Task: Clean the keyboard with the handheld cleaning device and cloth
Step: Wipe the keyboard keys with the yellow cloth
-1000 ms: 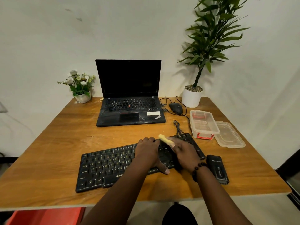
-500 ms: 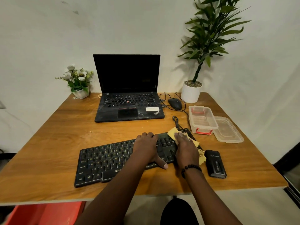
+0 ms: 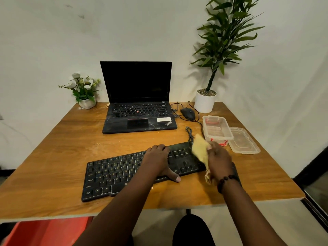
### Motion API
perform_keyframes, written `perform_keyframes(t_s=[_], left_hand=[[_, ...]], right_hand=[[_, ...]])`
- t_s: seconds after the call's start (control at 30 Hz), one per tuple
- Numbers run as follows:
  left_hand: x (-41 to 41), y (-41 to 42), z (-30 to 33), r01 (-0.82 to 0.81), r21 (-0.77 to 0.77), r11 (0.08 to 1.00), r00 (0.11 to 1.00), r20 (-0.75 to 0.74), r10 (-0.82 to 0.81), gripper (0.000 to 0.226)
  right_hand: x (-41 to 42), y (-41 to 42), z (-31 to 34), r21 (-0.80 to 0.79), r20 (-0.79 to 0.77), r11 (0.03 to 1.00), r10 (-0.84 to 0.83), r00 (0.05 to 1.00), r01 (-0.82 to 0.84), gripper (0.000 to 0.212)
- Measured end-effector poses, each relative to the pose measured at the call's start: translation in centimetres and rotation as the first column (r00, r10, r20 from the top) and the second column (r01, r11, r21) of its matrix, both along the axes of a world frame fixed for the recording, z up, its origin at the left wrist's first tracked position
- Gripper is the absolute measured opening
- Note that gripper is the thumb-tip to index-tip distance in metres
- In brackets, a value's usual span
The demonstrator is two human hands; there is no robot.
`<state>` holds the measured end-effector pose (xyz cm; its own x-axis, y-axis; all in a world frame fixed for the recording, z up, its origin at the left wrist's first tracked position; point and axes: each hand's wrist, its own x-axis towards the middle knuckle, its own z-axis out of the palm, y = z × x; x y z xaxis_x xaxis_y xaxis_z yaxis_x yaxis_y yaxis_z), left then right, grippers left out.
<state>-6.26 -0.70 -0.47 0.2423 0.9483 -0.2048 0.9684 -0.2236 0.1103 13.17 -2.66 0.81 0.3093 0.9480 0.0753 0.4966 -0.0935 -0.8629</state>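
Fig.: Wiping the keyboard (image 3: 138,172) w/ a yellow cloth (image 3: 200,150) at the table's (image 3: 53,157) front edge.
My left hand (image 3: 158,159) lies flat on the keys, fingers spread, thumb over the near edge. My right hand (image 3: 219,160) pinches the cloth at the keyboard's right end. Toward the right edge, a clear container (image 3: 217,129) w/ red clips sits open; contents can't be made out. Its lid (image 3: 244,141) lies just beside it.
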Motion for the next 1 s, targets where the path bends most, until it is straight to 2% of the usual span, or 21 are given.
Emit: perform_keyframes(t_s=[0.03, 0.07, 0.13, 0.17, 0.23, 0.3, 0.37, 0.43, 0.53, 0.67, 0.8, 0.9, 0.97, 1.0], left_hand=[[-0.1, -0.1, 0.0, 0.001, -0.008, 1.000, 1.000, 0.001, -0.001, 0.129], [-0.4, -0.3, 0.0, -0.009, -0.023, 1.000, 1.000, -0.003, 0.009, 0.132], [-0.9, -0.6, -0.2, -0.047, -0.035, 0.998, 0.999, -0.014, 0.047, 0.137], [-1.1, -0.6, -0.1, -0.060, -0.033, 0.998, 0.998, -0.020, 0.060, 0.138], [-1.1, -0.3, 0.4, -0.054, -0.035, 0.998, 0.998, -0.038, 0.053, 0.139], [-0.6, 0.3, 0.9, -0.032, -0.019, 0.999, 0.998, -0.059, 0.031, 0.139], [-0.4, 0.7, 1.0, -0.030, -0.009, 1.000, 0.997, -0.073, 0.029, 0.138], [-0.6, 0.8, 0.7, -0.040, -0.021, 0.999, 0.996, -0.085, 0.038, 0.134], [-0.4, 1.2, 0.6, -0.041, -0.035, 0.999, 0.993, -0.113, 0.037, 0.129], [0.3, 1.3, 0.7, -0.028, -0.054, 0.998, 0.992, -0.126, 0.021, 0.135], [-0.4, 0.8, 0.5, -0.036, -0.051, 0.998, 0.995, -0.091, 0.031, 0.138], [-0.6, 0.4, 0.5, -0.041, -0.052, 0.998, 0.995, -0.089, 0.037, 0.138], [-0.8, 0.3, 0.3, -0.049, -0.058, 0.997, 0.994, -0.097, 0.043, 0.138], [-1.0, 0.3, 0.2, -0.052, -0.054, 0.997, 0.994, -0.099, 0.046, 0.138]], right_hand=[[0.7, 0.8, 0.3, 0.043, -0.015, 0.993, -0.112, 0.994, 0.112, 0.031], [1.0, 1.1, 0.1, 0.073, 0.004, 0.986, -0.150, 0.989, 0.149, 0.029], [0.1, 1.0, -0.6, 0.094, 0.054, 0.995, -0.038, 0.998, 0.033, 0.026], [-0.6, 0.8, -1.2, 0.087, 0.133, 0.994, 0.056, 0.990, -0.068, 0.027], [-1.6, 0.9, -2.5, 0.028, 0.354, 0.978, 0.181, 0.917, -0.204, 0.027], [-1.9, 1.4, -3.0, 0.059, 0.513, 0.972, 0.167, 0.842, -0.229, 0.027], [-2.6, 1.5, -3.0, 0.078, 0.539, 0.967, 0.163, 0.827, -0.242, 0.026], [-4.2, 1.3, -3.6, 0.070, 0.545, 0.942, 0.239, 0.804, -0.328, 0.028], [-4.9, 0.8, -4.2, 0.039, 0.612, 0.887, 0.342, 0.713, -0.459, 0.040], [-2.3, 1.8, -2.5, -0.098, 0.713, 0.795, 0.476, 0.516, -0.598, 0.046], [-0.8, 2.8, -0.2, -0.305, 0.704, 0.596, 0.666, 0.245, -0.743, 0.039], [-1.0, 3.7, 0.8, -0.426, 0.709, 0.486, 0.703, 0.053, -0.763, 0.037], [-1.8, 3.7, 0.8, -0.443, 0.734, 0.498, 0.679, 0.017, -0.745, 0.041], [-2.0, 3.5, 0.5, -0.421, 0.751, 0.528, 0.659, 0.043, -0.738, 0.044]])
